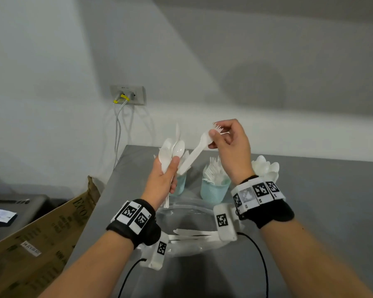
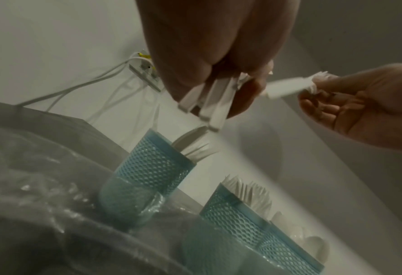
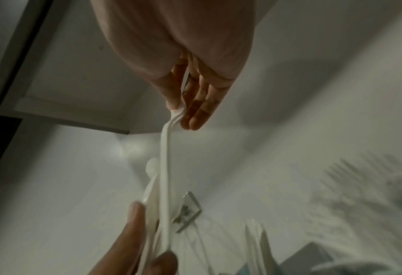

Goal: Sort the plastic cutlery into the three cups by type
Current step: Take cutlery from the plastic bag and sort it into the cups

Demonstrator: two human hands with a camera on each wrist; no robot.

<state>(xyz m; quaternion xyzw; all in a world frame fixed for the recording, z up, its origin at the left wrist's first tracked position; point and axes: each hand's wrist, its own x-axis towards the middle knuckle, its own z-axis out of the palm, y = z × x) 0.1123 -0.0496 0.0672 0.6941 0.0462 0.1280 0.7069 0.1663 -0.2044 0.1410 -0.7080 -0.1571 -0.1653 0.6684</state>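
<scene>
Nearest on the grey bench (image 1: 310, 211) lies a crumpled clear plastic bag (image 1: 187, 214) with a few white plastic pieces of cutlery (image 1: 194, 234) left on it, partly hidden behind the wrist bands; their types are hard to tell.

Above it, the left hand (image 1: 163, 181) is curled round a bunch of white plastic cutlery (image 1: 172, 151), spoon bowls uppermost, thumb pressed against them. The right hand (image 1: 230, 147) pinches a white plastic fork (image 1: 199, 147) by its tined end between thumb and fingers, and the fork's handle slants down to the bunch, so this looks like the step of drawing one fork out.

Next, I judge, the fork must come clear and go handle-down into the middle pale blue mesh-patterned cup (image 1: 213, 190), which holds forks. The left blue cup (image 1: 179, 183) sits mostly behind the left hand; the left wrist view suggests knives in it. At the far right, white spoons (image 1: 266, 167) stand bunched, their cup hidden behind the right wrist.
</scene>
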